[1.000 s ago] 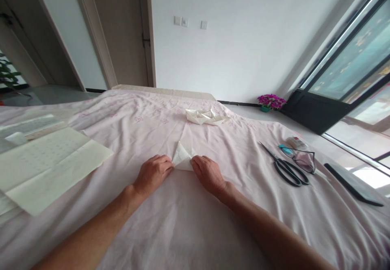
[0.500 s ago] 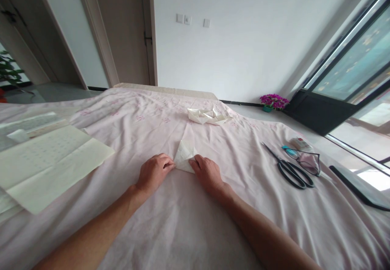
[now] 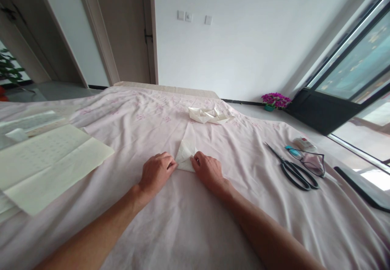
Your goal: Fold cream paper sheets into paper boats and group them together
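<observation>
A small piece of folded white paper (image 3: 185, 152), roughly triangular with its point facing away, lies on the pink sheet between my hands. My left hand (image 3: 157, 170) pinches its lower left corner between thumb and curled fingers. At the paper's right side, my right hand (image 3: 209, 170) is closed on the edge, its fingertips bent over a fold. Beyond them sits a folded paper boat shape (image 3: 209, 115) in the same off-white paper.
To the right lie black-handled scissors (image 3: 297, 174), eyeglasses (image 3: 307, 160), a small white box (image 3: 304, 144) and a dark-edged flat device (image 3: 362, 188). Large sheets of paper (image 3: 57, 160) are spread at the left. A wrinkled pink sheet (image 3: 170, 221) covers the surface.
My right fingers have shifted slightly at the paper's right edge, and the fold there looks a little more raised. The view has moved slightly; other things stay put.
</observation>
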`<state>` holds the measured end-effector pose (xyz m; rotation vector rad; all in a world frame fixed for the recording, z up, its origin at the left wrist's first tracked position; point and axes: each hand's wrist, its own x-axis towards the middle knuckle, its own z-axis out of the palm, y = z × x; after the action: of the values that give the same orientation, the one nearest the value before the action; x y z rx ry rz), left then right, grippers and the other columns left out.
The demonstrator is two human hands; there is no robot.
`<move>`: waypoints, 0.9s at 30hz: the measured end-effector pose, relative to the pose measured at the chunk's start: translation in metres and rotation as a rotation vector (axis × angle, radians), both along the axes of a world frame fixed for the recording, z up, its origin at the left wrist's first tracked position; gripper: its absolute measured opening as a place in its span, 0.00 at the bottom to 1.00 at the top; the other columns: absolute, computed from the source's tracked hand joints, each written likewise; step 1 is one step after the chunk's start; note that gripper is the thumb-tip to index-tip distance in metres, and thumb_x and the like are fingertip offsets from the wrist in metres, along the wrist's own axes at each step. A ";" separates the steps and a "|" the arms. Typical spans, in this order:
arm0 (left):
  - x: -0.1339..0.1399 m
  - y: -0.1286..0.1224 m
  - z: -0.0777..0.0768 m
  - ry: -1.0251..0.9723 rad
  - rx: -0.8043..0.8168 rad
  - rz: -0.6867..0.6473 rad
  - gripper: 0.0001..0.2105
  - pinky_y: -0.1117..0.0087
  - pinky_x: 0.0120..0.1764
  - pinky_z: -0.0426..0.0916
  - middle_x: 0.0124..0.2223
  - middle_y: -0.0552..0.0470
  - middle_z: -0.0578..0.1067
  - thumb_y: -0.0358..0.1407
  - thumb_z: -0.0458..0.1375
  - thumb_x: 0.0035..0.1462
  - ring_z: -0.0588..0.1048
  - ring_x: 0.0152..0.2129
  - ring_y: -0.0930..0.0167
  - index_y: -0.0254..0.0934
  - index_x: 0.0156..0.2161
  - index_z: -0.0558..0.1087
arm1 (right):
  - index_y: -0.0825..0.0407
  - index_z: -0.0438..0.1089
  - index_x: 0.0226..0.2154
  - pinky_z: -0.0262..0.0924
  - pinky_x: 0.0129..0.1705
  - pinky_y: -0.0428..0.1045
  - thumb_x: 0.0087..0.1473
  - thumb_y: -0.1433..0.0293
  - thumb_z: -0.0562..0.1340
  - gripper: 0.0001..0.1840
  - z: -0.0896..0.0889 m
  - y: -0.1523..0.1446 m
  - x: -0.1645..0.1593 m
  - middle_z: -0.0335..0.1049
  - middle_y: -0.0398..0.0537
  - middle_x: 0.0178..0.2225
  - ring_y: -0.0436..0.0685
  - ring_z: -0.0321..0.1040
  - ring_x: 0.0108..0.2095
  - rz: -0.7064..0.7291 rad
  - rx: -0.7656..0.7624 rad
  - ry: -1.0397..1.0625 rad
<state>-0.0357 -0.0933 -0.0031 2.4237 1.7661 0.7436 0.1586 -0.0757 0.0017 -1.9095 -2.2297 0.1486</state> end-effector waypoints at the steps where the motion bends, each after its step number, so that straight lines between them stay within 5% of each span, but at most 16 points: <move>1: 0.000 0.000 0.000 0.009 0.012 -0.006 0.06 0.72 0.35 0.59 0.33 0.55 0.74 0.34 0.57 0.58 0.71 0.31 0.72 0.39 0.29 0.70 | 0.48 0.67 0.36 0.41 0.29 0.47 0.64 0.57 0.48 0.18 0.000 0.000 0.000 0.74 0.45 0.34 0.53 0.69 0.32 0.001 0.010 -0.002; 8: 0.002 0.000 -0.002 0.105 0.103 -0.070 0.05 0.66 0.38 0.63 0.33 0.53 0.73 0.35 0.58 0.57 0.71 0.33 0.68 0.39 0.31 0.69 | 0.48 0.66 0.34 0.42 0.29 0.47 0.63 0.59 0.51 0.14 -0.002 -0.001 0.001 0.73 0.43 0.35 0.52 0.68 0.33 0.020 0.058 0.021; 14: 0.003 0.010 -0.015 0.043 0.178 -0.256 0.08 0.62 0.53 0.63 0.45 0.48 0.72 0.25 0.54 0.57 0.66 0.52 0.64 0.36 0.41 0.67 | 0.48 0.66 0.35 0.42 0.29 0.48 0.63 0.60 0.51 0.14 -0.001 0.000 0.002 0.73 0.44 0.36 0.52 0.68 0.34 0.006 0.044 0.020; 19: 0.002 0.014 -0.017 -0.008 0.007 -0.310 0.07 0.68 0.42 0.69 0.38 0.51 0.73 0.25 0.50 0.60 0.73 0.38 0.70 0.38 0.40 0.66 | 0.48 0.66 0.35 0.43 0.30 0.47 0.62 0.59 0.51 0.13 -0.003 0.001 0.003 0.73 0.45 0.36 0.53 0.67 0.34 -0.003 0.031 0.020; 27: 0.005 0.011 -0.006 0.194 0.077 -0.328 0.15 0.68 0.44 0.69 0.41 0.49 0.71 0.26 0.47 0.62 0.71 0.40 0.70 0.41 0.49 0.69 | 0.48 0.66 0.35 0.45 0.31 0.47 0.62 0.59 0.52 0.13 -0.002 0.004 0.005 0.73 0.45 0.37 0.54 0.68 0.36 -0.019 0.019 0.020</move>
<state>-0.0309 -0.0823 -0.0088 2.8228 1.3569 0.5669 0.1634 -0.0717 0.0001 -1.9108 -2.1919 0.1425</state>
